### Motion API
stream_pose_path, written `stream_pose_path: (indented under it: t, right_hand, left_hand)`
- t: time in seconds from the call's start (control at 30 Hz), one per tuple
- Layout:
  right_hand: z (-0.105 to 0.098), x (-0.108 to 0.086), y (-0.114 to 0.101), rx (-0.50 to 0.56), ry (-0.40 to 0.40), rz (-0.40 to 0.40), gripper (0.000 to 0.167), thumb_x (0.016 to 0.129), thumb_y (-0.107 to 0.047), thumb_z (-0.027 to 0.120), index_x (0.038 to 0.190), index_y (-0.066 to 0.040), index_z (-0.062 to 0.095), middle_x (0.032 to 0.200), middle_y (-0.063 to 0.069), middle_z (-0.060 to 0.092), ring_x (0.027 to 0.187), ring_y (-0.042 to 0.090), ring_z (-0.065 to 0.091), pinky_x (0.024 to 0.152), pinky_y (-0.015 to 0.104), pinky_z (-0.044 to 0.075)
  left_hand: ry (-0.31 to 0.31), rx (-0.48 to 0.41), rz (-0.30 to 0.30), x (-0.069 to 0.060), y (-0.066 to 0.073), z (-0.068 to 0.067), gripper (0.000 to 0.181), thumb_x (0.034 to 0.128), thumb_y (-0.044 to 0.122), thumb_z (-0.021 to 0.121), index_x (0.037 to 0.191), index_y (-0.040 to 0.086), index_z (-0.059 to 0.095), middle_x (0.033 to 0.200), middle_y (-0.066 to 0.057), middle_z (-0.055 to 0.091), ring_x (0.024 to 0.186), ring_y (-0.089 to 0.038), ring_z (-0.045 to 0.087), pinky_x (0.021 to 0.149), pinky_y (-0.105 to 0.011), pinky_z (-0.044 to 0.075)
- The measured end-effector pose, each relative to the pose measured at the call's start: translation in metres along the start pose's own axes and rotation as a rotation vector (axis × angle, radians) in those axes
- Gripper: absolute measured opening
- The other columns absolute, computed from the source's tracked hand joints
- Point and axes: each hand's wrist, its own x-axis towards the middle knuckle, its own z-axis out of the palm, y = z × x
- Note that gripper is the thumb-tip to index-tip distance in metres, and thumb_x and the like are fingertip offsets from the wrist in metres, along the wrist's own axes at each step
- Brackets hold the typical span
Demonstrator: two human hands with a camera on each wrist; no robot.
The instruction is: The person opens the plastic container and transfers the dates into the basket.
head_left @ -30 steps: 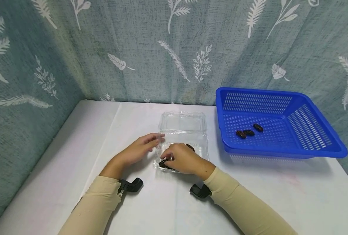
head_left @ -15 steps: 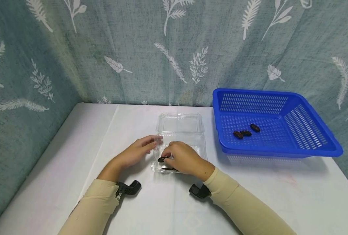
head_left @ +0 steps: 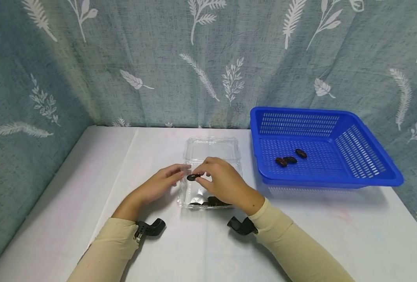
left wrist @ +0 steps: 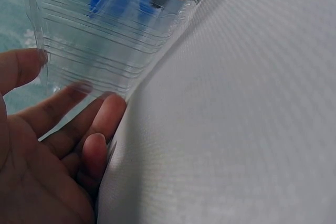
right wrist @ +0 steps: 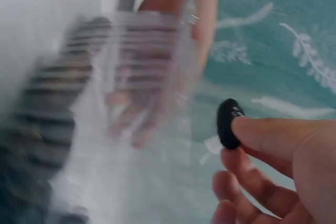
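Note:
A clear plastic box (head_left: 208, 188) with its lid (head_left: 212, 149) laid back stands on the table, and several dark dates (head_left: 215, 201) lie along its near side. Between thumb and fingertips my right hand (head_left: 227, 184) pinches one dark date (head_left: 193, 177) above the box's left part; the right wrist view shows this date (right wrist: 229, 123) held clear of the box. My left hand (head_left: 155, 186) rests against the box's left side, fingers loosely extended. In the left wrist view the fingers (left wrist: 107, 116) touch the clear wall (left wrist: 94, 51).
A blue basket (head_left: 328, 181) stands on the right of the white table (head_left: 173, 254), with three dates (head_left: 290, 159) in its left part. Behind the table hangs a green-grey curtain (head_left: 159, 58) with white leaf patterns.
My right hand has lifted a date from the near side of the box and moved it up and away from the near edge. My left hand stays at the box's side.

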Motion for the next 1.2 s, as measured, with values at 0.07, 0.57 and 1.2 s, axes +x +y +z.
stream_pose_path:
  t: [0.07, 0.57, 1.2]
  right_hand:
    - [-0.007, -0.002, -0.001, 0.007, 0.065, -0.014, 0.015, 0.091, -0.012, 0.074, 0.105, -0.011, 0.077, 0.093, -0.001, 0.07, 0.086, 0.018, 0.063, 0.074, 0.026, 0.051]
    - [-0.085, -0.039, 0.05, -0.071, 0.343, 0.01, 0.017, 0.086, -0.003, 0.077, 0.103, -0.005, 0.077, 0.092, 0.007, 0.068, 0.082, 0.018, 0.058, 0.066, 0.032, 0.048]
    - [-0.143, -0.08, 0.149, -0.194, 0.03, 0.482, 0.021, 0.094, -0.008, 0.065, 0.108, 0.006, 0.073, 0.104, 0.025, 0.072, 0.093, 0.039, 0.067, 0.076, 0.05, 0.053]
  left_hand:
    - [0.001, -0.006, 0.006, 0.001, -0.001, 0.001, 0.046, 0.1076, 0.036, 0.042, 0.147, 0.014, 0.048, 0.149, -0.009, 0.052, 0.129, -0.03, 0.048, 0.101, -0.04, 0.039]
    - [0.008, 0.005, 0.029, 0.0, -0.004, -0.002, 0.044, 0.1084, 0.03, 0.042, 0.148, 0.011, 0.047, 0.146, -0.012, 0.056, 0.124, -0.027, 0.051, 0.097, -0.036, 0.041]
    - [0.004, -0.011, 0.024, 0.0, -0.005, 0.0, 0.045, 0.1078, 0.032, 0.043, 0.147, 0.011, 0.047, 0.147, -0.013, 0.055, 0.128, -0.03, 0.05, 0.099, -0.037, 0.04]
